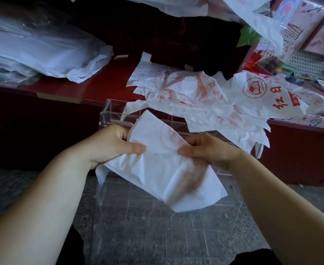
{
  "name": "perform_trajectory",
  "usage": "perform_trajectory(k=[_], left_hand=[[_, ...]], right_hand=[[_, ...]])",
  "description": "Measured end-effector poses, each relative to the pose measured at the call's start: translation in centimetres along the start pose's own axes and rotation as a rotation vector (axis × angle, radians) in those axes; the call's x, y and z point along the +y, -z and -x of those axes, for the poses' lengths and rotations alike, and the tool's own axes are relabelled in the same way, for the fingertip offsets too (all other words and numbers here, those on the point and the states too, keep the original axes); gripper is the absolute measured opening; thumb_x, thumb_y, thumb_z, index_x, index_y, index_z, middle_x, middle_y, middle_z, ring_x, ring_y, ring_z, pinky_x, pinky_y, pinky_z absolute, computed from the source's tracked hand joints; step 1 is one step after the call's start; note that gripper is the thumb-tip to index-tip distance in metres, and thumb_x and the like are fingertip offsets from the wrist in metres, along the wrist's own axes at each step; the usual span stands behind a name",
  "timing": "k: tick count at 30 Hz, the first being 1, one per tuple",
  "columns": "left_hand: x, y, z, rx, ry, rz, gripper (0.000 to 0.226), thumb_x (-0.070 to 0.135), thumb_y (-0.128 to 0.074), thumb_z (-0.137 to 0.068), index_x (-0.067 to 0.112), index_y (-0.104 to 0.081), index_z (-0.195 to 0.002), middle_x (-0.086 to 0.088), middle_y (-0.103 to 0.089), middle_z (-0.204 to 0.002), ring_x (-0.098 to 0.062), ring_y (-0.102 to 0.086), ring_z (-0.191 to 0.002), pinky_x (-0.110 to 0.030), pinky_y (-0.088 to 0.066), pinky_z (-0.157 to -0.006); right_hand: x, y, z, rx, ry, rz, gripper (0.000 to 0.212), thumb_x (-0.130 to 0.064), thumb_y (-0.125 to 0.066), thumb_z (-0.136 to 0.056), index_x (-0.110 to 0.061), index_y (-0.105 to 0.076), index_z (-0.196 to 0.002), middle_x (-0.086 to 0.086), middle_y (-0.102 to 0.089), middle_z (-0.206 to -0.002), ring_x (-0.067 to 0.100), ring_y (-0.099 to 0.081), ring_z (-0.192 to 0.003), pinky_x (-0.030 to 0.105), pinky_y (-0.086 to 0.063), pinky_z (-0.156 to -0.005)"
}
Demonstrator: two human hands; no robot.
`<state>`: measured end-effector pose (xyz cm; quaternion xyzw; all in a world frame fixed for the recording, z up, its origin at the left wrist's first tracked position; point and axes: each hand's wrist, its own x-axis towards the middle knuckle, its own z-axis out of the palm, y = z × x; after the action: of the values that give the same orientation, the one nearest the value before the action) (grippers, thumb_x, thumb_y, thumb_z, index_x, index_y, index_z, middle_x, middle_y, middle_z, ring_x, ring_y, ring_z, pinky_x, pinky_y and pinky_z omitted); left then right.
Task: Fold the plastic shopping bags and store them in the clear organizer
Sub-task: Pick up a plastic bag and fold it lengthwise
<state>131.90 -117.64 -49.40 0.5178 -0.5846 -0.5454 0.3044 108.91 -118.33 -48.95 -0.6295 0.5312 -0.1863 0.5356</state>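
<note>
Currently the left hand (pixel 111 144) and right hand (pixel 208 150) are pinching a plastic bag (pixel 157 171) above the clear organizer (pixel 115 116), fingers (pixel 136 148) clamped on it.

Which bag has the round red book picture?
The rightmost bag on the red counter. Its emblem faces up; the held bag and the rest show only faint print.

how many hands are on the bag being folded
2. The left hand pinches the left side of the bag; the right hand pinches its right side.
</note>
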Motion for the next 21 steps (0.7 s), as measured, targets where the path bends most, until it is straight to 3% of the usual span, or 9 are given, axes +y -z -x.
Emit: perform_trajectory(k=[4,7,9,12,14,18,21], left_hand=[[-0.8,0.6,-0.5,0.012,-0.001,-0.148,0.017,-0.001,-0.072,-0.072,0.011,-0.07,-0.061,0.0,-0.068,-0.06,-0.008,-0.061,-0.054,-0.018,-0.049,-0.055],[-1.1,0.7,-0.8,0.025,-0.023,-0.232,0.018,0.001,-0.073,-0.071,0.008,-0.063,-0.058,0.008,-0.05,-0.044,-0.001,-0.041,-0.042,-0.011,-0.032,-0.044],[-1.2,0.8,-1.0,0.065,-0.032,-0.219,0.021,0.002,-0.072,-0.073,0.009,-0.06,-0.057,0.011,-0.043,-0.037,0.001,-0.037,-0.036,-0.007,-0.027,-0.039],[-0.9,1.0,-1.2,0.168,-0.044,-0.087,0.016,0.004,-0.07,-0.075,0.016,-0.062,-0.068,0.01,-0.059,-0.061,0.001,-0.051,-0.061,-0.013,-0.039,-0.055],[-0.8,1.3,-1.5,0.262,-0.05,-0.023,0.017,0.004,-0.068,-0.077,0.019,-0.059,-0.074,0.01,-0.057,-0.075,0.003,-0.05,-0.071,-0.014,-0.036,-0.061],[-1.3,2.2,-1.9,0.297,-0.083,0.04,0.017,0.004,-0.064,-0.08,0.019,-0.061,-0.072,0.016,-0.064,-0.053,0.009,-0.057,-0.053,-0.013,-0.04,-0.063],[-1.8,2.4,-2.2,0.3,-0.087,0.082,0.016,0.003,-0.062,-0.08,0.015,-0.062,-0.071,0.015,-0.065,-0.051,0.006,-0.059,-0.049,-0.016,-0.048,-0.062]], right_hand=[[-0.1,1.8,0.3,0.094,-0.017,0.085,0.015,-0.007,-0.063,-0.082,-0.013,-0.066,-0.068,-0.007,-0.064,-0.056,0.002,-0.058,-0.05,0.014,-0.049,-0.054],[-0.4,3.2,0.6,0.134,-0.047,0.142,0.014,-0.008,-0.065,-0.081,-0.016,-0.067,-0.07,-0.007,-0.066,-0.057,0.001,-0.059,-0.049,0.011,-0.049,-0.053],[-0.5,4.1,0.8,0.159,-0.072,0.163,0.011,-0.009,-0.064,-0.081,-0.016,-0.068,-0.074,-0.003,-0.068,-0.066,0.003,-0.06,-0.053,0.013,-0.05,-0.056],[-0.6,5.2,1.0,0.102,-0.113,0.202,0.013,-0.006,-0.061,-0.083,-0.016,-0.066,-0.077,0.0,-0.065,-0.075,0.006,-0.06,-0.061,0.017,-0.049,-0.064],[-0.6,5.6,1.3,0.017,-0.145,0.281,0.016,-0.004,-0.06,-0.084,-0.017,-0.066,-0.078,-0.001,-0.065,-0.075,0.003,-0.058,-0.06,0.015,-0.048,-0.064],[-0.2,6.0,2.1,-0.057,-0.203,0.369,0.021,0.001,-0.057,-0.085,-0.018,-0.065,-0.079,-0.007,-0.062,-0.058,-0.002,-0.054,-0.049,0.009,-0.045,-0.054],[0.4,5.2,1.8,0.047,-0.163,0.229,0.016,-0.004,-0.052,-0.088,-0.017,-0.062,-0.085,0.001,-0.06,-0.066,-0.001,-0.057,-0.05,0.009,-0.048,-0.055]])
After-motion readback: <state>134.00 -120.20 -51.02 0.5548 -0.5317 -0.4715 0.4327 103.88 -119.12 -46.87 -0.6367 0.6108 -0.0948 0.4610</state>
